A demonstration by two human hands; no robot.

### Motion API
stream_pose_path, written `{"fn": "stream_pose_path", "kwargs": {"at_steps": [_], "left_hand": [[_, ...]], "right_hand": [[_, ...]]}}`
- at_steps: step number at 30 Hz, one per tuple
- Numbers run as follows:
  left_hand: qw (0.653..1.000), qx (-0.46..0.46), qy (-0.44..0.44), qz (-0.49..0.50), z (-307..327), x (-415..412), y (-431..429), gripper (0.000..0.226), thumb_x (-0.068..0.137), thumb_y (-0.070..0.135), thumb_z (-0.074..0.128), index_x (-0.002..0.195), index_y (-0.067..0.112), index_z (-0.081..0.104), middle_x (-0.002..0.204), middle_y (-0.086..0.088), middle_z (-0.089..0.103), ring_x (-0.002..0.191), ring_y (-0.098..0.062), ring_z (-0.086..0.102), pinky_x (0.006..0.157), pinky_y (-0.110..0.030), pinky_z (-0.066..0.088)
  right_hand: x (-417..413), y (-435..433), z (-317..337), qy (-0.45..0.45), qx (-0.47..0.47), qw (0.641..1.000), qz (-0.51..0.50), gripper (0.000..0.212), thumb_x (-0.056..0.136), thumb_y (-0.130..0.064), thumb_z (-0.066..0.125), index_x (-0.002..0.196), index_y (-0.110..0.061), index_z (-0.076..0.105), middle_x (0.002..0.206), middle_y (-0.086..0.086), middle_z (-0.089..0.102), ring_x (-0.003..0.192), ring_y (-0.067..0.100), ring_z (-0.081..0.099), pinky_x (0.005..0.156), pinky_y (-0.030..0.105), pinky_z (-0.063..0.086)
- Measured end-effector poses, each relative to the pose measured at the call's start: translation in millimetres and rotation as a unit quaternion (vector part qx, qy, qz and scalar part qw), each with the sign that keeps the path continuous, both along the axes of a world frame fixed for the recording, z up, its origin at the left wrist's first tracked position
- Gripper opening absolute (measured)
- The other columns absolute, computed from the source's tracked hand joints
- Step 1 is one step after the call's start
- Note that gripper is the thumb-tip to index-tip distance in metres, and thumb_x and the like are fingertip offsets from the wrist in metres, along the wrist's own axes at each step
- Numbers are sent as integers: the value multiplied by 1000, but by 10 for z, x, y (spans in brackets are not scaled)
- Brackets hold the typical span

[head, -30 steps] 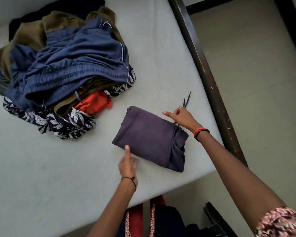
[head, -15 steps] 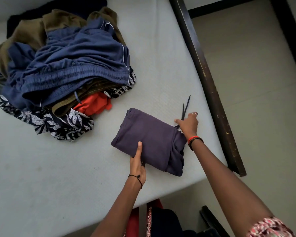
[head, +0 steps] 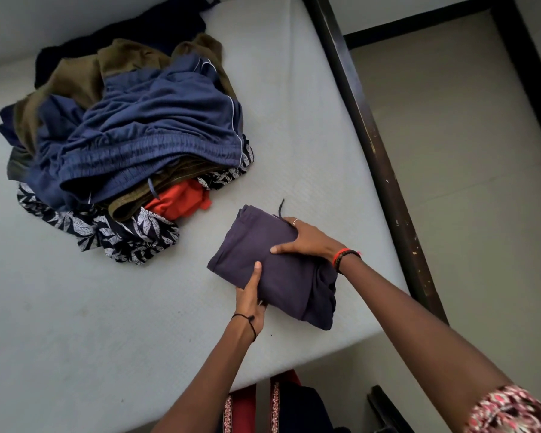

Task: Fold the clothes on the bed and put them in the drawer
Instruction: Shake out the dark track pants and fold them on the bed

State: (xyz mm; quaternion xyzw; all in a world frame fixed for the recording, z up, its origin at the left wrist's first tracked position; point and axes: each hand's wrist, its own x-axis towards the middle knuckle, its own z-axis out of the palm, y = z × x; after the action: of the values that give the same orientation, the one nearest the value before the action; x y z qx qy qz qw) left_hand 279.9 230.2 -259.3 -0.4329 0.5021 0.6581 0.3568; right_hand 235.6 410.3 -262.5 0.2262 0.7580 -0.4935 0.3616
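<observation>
We look down on a pale grey bed (head: pixel 75 323) edged by a dark wooden frame (head: pixel 378 157). Toward its far left lies a loose pile of clothes (head: pixel 144 132), blue shorts on top of olive, orange and leaf-print pieces. Near the bed's near right corner, apart from that pile, is the folded purple garment (head: pixel 281 270), and we see both hands grasping it: the right hand (head: pixel 306 242) wraps its far edge, the left hand (head: pixel 250 303) pinches the near edge with thumb on top, and a thin drawstring (head: pixel 281 207) pokes out beside the right fingers.
</observation>
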Motion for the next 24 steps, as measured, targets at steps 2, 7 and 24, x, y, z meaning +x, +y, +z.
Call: {"fn": "stream_pose_path", "kwargs": {"at_steps": [2, 7, 24], "left_hand": [[1000, 4, -14, 6, 65, -51, 17, 67, 76, 39, 72, 135, 21, 47, 126, 0, 61, 113, -22, 59, 91, -42, 52], [999, -46, -2, -6, 304, -282, 100, 47, 81, 14, 67, 126, 14, 53, 119, -2, 63, 102, -21, 58, 79, -35, 51], [966, -16, 216, -143, 460, -2827, 1792, 41, 79, -2, 57, 120, 5, 55, 103, -4, 63, 75, -9, 58, 54, -19, 45]], "right_hand": [[2, -8, 7, 10, 8, 1000, 6, 87, 72, -45, 78, 144, -20, 35, 141, -2, 46, 126, 17, 47, 106, 28, 36], [-22, 61, 70, 34, -13, 997, -73, 76, 70, -45, 79, 136, -24, 48, 132, -5, 55, 118, 14, 54, 103, 32, 42], [-1978, 1680, 316, 170, -16, 925, -340, 69, 62, -35, 87, 120, -8, 61, 109, 3, 70, 93, 13, 68, 85, 27, 56]]}}
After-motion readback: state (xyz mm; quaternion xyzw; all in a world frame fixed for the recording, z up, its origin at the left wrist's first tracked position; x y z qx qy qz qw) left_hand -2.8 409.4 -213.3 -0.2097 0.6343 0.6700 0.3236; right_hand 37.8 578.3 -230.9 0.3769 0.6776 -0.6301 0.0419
